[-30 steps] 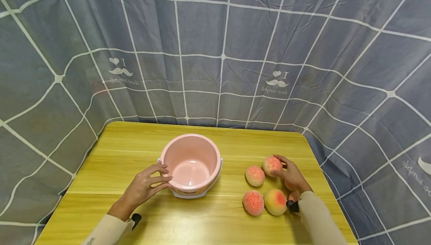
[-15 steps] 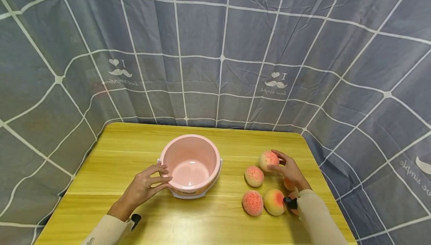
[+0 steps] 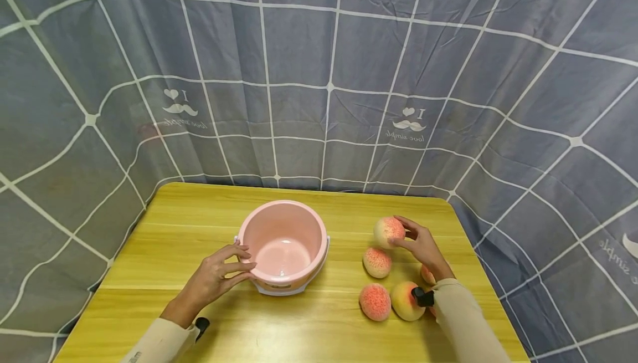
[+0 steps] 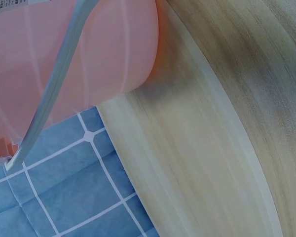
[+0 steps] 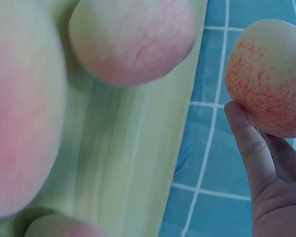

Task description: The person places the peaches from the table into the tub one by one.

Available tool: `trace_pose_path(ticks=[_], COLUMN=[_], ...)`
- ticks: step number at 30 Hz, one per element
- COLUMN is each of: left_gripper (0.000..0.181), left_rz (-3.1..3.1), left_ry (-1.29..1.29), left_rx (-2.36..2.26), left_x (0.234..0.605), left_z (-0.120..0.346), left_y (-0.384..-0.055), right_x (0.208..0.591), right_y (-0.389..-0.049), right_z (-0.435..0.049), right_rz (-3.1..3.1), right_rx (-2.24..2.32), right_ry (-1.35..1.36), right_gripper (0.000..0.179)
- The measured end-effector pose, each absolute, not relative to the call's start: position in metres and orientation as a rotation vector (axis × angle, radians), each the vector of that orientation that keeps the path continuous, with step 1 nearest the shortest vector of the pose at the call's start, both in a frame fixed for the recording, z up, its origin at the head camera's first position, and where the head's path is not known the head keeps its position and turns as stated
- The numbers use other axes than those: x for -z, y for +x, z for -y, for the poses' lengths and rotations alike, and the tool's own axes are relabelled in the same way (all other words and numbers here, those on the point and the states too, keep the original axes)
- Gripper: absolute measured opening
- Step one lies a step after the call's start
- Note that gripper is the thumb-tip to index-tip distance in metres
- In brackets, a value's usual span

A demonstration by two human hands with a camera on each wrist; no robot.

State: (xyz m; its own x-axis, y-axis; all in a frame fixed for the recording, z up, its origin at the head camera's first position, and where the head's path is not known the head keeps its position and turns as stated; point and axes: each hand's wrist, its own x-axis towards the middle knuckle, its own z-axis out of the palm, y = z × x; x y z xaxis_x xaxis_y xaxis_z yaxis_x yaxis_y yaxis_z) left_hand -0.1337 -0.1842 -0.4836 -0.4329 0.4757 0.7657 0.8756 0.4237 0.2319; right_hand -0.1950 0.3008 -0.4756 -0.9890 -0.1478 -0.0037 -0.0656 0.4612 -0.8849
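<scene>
A pink bucket [image 3: 284, 241] stands upright on the table, its inside bare. My left hand [image 3: 216, 274] holds its left rim, fingertips lapping over the edge. The left wrist view shows the bucket's side [image 4: 103, 54] and its pale handle [image 4: 54, 89], but not the hand. At the right, my right hand [image 3: 422, 246] pinches a speckled peach [image 3: 389, 232] between thumb and fingers. The right wrist view shows this peach [image 5: 269, 79] held up off the table. Nearest below it lies another peach [image 3: 377, 263].
Closer to me lie a redder peach [image 3: 375, 302] and a yellow-red peach [image 3: 406, 301]. More peaches, such as one peach [image 3: 427, 275], are partly hidden under the right wrist. A gridded grey curtain [image 3: 299, 102] surrounds the wooden table [image 3: 279, 330].
My right hand has moved left and away from me, carrying the peach up past the neighbouring one. My left hand and the bucket have stayed in place.
</scene>
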Motion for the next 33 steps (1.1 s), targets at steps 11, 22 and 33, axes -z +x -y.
trace_pose_path(ticks=[11, 22, 33], left_gripper=[0.039, 0.039, 0.040], left_rz=[2.061, 2.058, 2.087], left_ry=[-1.135, -1.134, -1.112], left_rx=[0.859, 0.830, 0.850], left_x=[0.482, 0.482, 0.482], left_z=[0.183, 0.184, 0.184], left_y=[-0.133, -0.134, -0.132], right_x=[0.466, 0.455, 0.432], right_y=[-0.194, -0.196, -0.193], right_z=[-0.275, -0.255, -0.226], right_rz=[-2.498, -2.485, -2.440], right_rx=[1.733, 1.785, 1.845], right_ry=[-0.185, -0.240, -0.322], right_gripper=[0.065, 0.064, 0.060])
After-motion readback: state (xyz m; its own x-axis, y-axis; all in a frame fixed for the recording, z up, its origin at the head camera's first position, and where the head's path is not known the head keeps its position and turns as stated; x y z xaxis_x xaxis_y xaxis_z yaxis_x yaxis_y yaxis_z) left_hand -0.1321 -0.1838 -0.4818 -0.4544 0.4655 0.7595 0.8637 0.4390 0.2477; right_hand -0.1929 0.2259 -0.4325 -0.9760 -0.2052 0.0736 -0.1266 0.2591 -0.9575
